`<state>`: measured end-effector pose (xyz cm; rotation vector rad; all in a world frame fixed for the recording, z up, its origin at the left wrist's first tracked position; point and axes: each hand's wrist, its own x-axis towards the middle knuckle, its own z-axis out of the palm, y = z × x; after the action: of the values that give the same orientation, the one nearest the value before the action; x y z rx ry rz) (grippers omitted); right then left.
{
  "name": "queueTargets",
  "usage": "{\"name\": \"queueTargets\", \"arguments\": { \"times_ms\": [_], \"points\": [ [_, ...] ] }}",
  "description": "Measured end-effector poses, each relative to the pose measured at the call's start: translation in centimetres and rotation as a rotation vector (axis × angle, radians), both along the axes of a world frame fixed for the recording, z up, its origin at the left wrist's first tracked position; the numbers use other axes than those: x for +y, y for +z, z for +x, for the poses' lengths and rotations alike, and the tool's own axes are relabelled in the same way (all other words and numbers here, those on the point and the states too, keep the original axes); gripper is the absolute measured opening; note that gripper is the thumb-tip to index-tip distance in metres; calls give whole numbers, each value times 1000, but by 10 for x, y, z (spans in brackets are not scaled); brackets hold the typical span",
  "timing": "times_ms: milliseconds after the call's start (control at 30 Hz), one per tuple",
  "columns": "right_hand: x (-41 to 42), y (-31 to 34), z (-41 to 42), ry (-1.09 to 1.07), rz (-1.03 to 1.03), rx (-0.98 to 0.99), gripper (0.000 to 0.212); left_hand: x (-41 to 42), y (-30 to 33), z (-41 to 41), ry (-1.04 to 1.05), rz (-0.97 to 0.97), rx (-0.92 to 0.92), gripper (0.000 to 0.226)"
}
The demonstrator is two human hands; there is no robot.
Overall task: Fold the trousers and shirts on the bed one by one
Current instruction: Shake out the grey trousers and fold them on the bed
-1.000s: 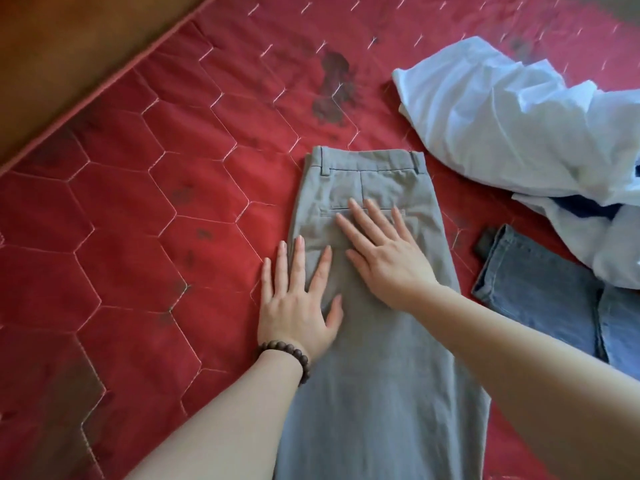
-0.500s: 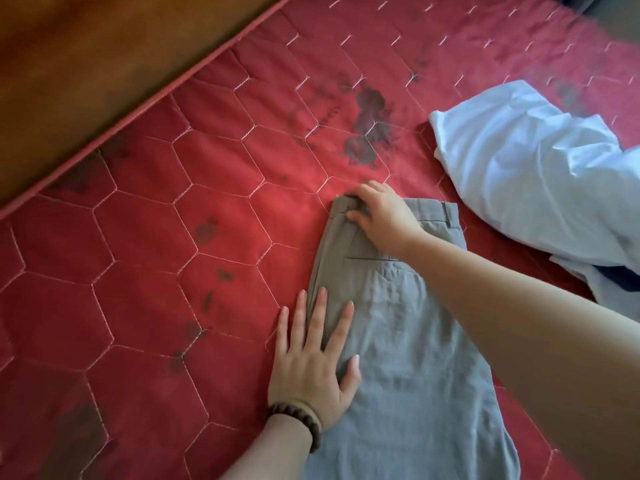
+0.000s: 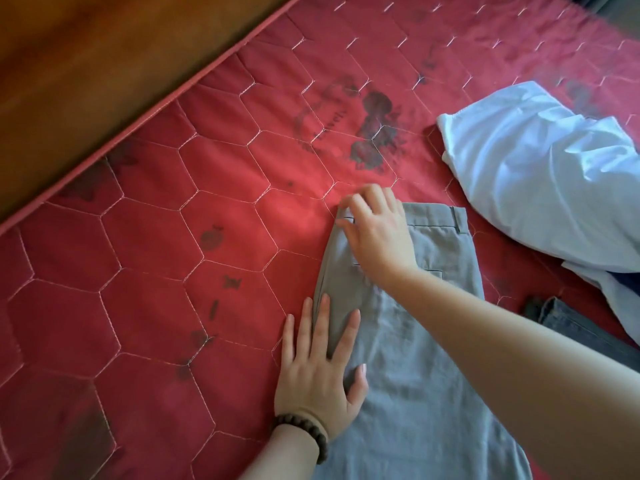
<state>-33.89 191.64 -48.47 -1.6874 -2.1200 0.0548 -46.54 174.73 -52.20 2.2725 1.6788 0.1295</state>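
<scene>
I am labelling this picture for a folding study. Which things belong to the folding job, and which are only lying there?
Belong to the job:
grey trousers, under both hands
left hand, flat on them
right hand, at the waistband corner
white shirt, unfolded
jeans, waiting

Only there:
red quilted mattress
bead bracelet
wooden floor

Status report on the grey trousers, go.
Left hand flat on grey trousers, left edge. Right hand at the waistband corner, fingers curled; grip unclear. White shirt and jeans lie apart, nothing in the way.
</scene>
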Motion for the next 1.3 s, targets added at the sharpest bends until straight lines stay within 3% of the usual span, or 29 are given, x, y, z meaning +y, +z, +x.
{"name": "queueTargets", "arguments": {
  "times_ms": [100, 200, 433, 567, 667, 767, 867, 967, 1067, 1133, 1233, 1300],
  "points": [
    [-6, -4, 14, 142, -186, -107, 33, 0, 1, 0, 6, -5, 0, 78],
    [17, 3, 26, 282, -268, -188, 19, 1, 1, -1, -1, 9, -19, 76],
    [48, 20, 17, 470, -377, -60, 13, 0, 1, 0, -2, 35, -50, 61],
    [43, 8, 11, 329, -365, -162, 24, 0, 0, 0, 16, 32, -46, 61],
    [16, 10, 10, 117, -145, -141, 35, 0, 0, 0, 11, 24, -31, 64],
    [-30, 0, 10, 282, -27, -139, 37, 0, -1, 0, 16, 21, -24, 65],
    [-52, -13, 27, 418, -267, -316, 58, 0, -2, 1, 16, 28, -12, 64],
    [-33, -19, 67, 184, -347, -408, 62, 0, -5, 1, 7, 49, -4, 67],
    [-17, -15, 117, -233, -379, -456, 63, -1, -7, 1, 7, 85, 3, 67],
    [-28, -14, 120, -346, -319, -394, 63, -1, -7, 2, 10, 101, 23, 68],
    [-69, -15, 94, -41, -315, -261, 64, -1, -7, 3, 14, 129, 37, 69],
    [-93, -19, 105, 29, -336, -385, 64, -1, -7, 3, 18, 132, 42, 70]
  ]
}}
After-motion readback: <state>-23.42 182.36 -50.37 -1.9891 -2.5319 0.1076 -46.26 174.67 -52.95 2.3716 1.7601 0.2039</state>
